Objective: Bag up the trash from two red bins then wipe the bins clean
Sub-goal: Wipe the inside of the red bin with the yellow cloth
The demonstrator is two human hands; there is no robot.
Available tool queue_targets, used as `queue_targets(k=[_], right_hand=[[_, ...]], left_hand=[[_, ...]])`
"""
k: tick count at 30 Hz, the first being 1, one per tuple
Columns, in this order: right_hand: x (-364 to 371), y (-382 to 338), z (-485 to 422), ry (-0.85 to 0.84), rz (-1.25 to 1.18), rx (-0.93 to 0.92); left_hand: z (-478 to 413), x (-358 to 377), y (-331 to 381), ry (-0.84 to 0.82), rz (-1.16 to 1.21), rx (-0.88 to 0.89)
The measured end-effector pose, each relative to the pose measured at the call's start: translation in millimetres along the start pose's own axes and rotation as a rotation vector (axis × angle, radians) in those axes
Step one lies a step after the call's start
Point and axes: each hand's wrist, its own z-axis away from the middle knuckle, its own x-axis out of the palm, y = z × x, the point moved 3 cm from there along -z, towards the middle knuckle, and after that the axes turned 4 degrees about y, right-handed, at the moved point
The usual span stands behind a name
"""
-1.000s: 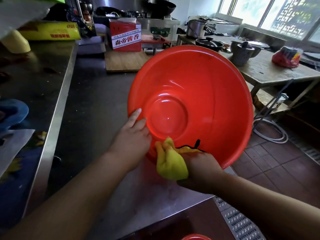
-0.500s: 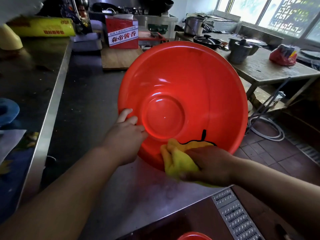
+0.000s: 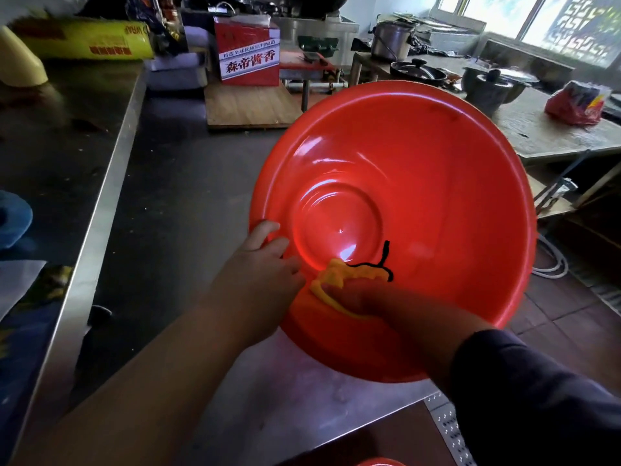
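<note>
Red bin (image 3: 437,196) stands tipped on the steel counter (image 3: 285,381), our left hand (image 3: 258,280) gripping its rim, while our right hand (image 3: 376,304), just beside it, clutches the yellow cloth (image 3: 331,280) against the inner wall; we should brace firmly and sweep outward.

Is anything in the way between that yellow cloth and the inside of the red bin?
Nothing visible. The right hand holds the yellow cloth straight against the red bin on its inner wall, while the left hand grips the rim beside it.
</note>
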Motion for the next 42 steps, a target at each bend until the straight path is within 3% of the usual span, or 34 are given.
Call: queue_targets(k=[3,6,14,20,25,28,30,32,35,42], right_hand=[[-3,1,-1,0.044,0.009,0.046],[-7,4,20,-0.05,-0.017,0.045],[-29,12,119,-0.254,-0.205,-0.152],[-15,2,83,-0.221,-0.15,-0.093],[2,19,11,-0.027,0.088,0.029],[-3,14,-5,0.001,0.23,-0.081],[3,6,-7,-0.012,0.183,-0.232],[-2,1,5,-0.019,0.171,-0.268],[-21,-1,36,-0.05,0.116,-0.073],[-35,14,108,-0.198,0.022,-0.215]], left_hand=[[-2,0,-4,0.007,-0.002,-0.016],[-8,-1,-6,0.034,-0.016,-0.024],[-14,-1,-8,0.036,-0.029,0.009],[-14,-1,-10,0.011,0.0,0.02],[-16,-3,-6,0.027,0.033,0.003],[-14,-3,-7,0.022,0.034,-0.019],[-12,-3,-9,-0.015,0.032,-0.028],[-10,-4,-10,-0.048,0.027,-0.03],[-11,-6,-9,-0.123,0.017,-0.025],[-9,-13,-11,-0.29,0.0,-0.024]])
